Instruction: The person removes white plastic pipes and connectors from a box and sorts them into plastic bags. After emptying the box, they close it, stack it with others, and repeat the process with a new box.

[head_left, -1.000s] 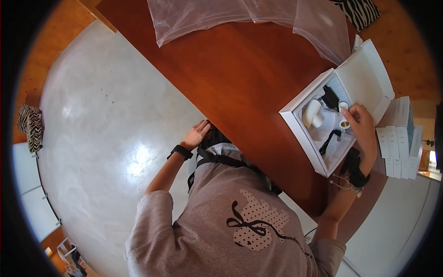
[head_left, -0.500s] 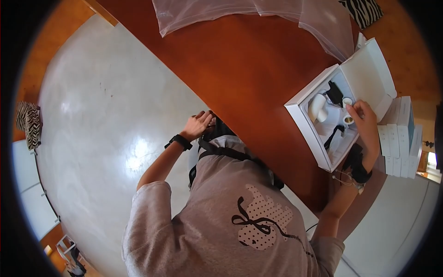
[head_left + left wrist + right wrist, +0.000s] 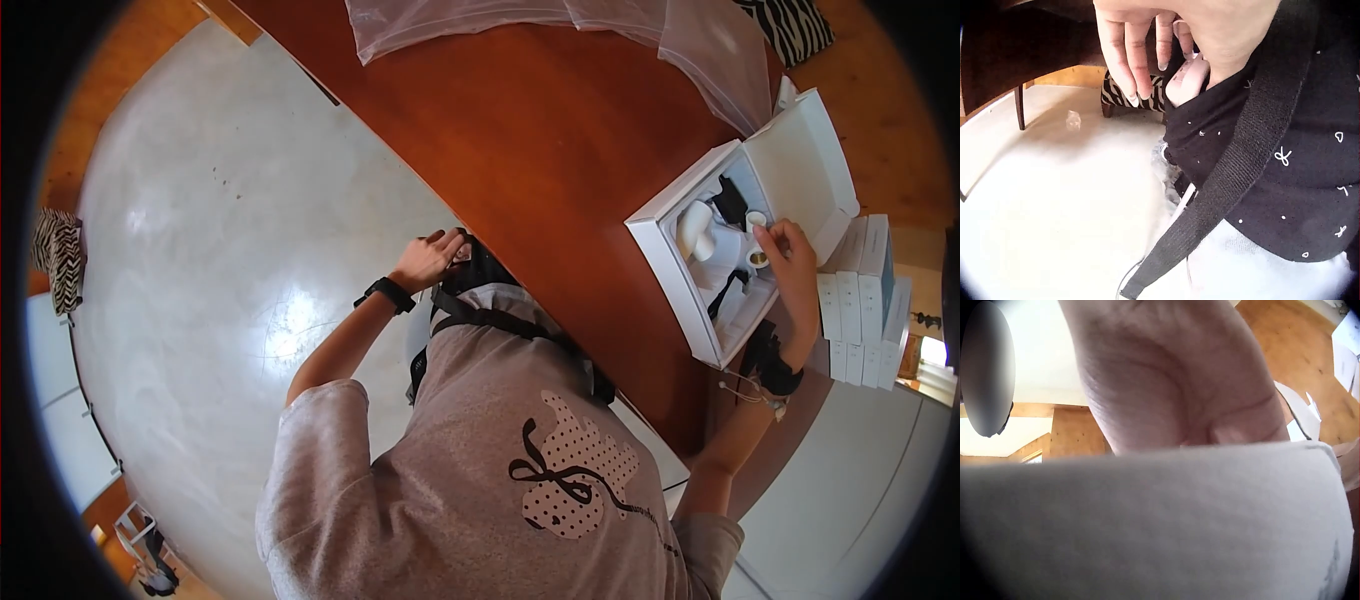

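An open white box (image 3: 672,285) on the brown table holds a thick white curved part (image 3: 693,230), a black adapter (image 3: 731,201), a black cable (image 3: 728,293) and small round white pieces (image 3: 756,218). Over its right side my right hand (image 3: 792,270) reaches in, fingertips at these pieces; whether they grip one is unclear. The right wrist view has the palm (image 3: 1179,381) above a pale box wall (image 3: 1160,519). At my waist, the left hand (image 3: 1166,37) hangs with relaxed fingers beside a pink object (image 3: 1187,80) in a black pouch (image 3: 1210,131); its thumb is mostly hidden.
Translucent plastic bags (image 3: 520,12) lie across the table's far side. Stacked white boxes (image 3: 862,285) stand right of the open box. A black strap (image 3: 1235,156) crosses the pouch. Zebra-patterned items (image 3: 58,260) sit at the far left and upper right.
The head view has shifted slightly, so the box appears a little farther right. My right hand stays at the same small pieces. My left hand remains by the waist, its fingers slightly more bent.
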The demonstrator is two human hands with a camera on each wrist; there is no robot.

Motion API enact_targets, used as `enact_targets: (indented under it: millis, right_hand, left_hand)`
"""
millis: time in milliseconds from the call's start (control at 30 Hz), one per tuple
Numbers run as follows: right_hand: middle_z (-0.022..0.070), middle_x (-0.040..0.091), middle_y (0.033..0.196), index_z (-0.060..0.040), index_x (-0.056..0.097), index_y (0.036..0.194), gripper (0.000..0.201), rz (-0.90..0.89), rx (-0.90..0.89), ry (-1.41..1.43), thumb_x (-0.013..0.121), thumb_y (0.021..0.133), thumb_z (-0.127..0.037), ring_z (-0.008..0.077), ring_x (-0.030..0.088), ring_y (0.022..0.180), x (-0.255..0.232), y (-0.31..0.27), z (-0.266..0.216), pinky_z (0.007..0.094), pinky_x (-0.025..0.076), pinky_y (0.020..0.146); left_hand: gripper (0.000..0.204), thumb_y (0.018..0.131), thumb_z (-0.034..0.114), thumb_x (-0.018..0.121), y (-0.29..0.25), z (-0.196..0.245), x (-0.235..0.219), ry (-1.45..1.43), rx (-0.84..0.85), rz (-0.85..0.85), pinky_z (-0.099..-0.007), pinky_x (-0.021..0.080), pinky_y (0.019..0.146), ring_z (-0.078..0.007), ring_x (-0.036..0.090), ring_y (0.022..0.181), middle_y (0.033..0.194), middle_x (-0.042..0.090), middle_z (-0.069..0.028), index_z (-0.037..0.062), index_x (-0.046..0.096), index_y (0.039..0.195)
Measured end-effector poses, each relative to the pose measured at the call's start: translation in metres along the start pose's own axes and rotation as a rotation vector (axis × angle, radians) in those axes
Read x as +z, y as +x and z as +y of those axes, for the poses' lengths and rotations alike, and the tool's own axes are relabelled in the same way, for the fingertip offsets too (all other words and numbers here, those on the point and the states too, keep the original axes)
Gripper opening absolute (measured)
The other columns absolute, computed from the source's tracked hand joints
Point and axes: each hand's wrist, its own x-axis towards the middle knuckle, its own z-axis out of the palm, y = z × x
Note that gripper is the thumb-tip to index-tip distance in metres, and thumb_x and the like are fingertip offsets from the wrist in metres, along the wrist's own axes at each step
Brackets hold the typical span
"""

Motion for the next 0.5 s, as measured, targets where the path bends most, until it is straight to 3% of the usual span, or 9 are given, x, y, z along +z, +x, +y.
enact_targets:
  millis: [500]
  right_hand:
    - [0.0078, 0.063, 0.074, -0.0022, 0.061, 0.087, 0.037, 0.005, -0.003, -0.008, 0.063, 0.086, -0.039, 0.0165, 0.057, 0.067, 0.001, 0.000, 0.002, 0.0289, 0.045, 0.067]
  left_hand:
    - [0.051, 0.072, 0.027, 0.069, -0.001, 0.001, 0.008, -0.006, -0.008, 0.057, -0.0333, 0.053, 0.066, -0.0235, 0.057, 0.095, 0.115, 0.050, -0.0063, 0.0070, 0.043, 0.111]
